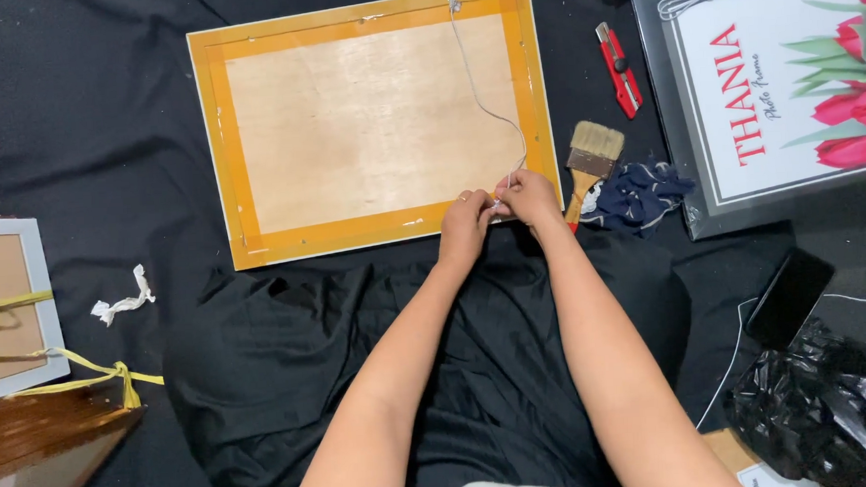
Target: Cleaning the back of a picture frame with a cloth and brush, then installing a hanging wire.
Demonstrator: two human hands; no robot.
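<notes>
We pinch a thin wire [480,98] with both hands, left hand [465,227] and right hand [527,197] close together, fingers shut on it. The wire lies across the frame's [372,118] back. A brush [591,156] sits just right of the frame.

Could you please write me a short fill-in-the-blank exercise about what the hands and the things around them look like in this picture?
1. Both hands, left hand and right hand, pinch a thin ____ at the frame's near edge.
2. The picture frame lies with its ____ side up.
3. The paintbrush lies to the ____ of the frame.
4. The utility knife is ____ in colour.

Missing words: string; back; right; red
</notes>
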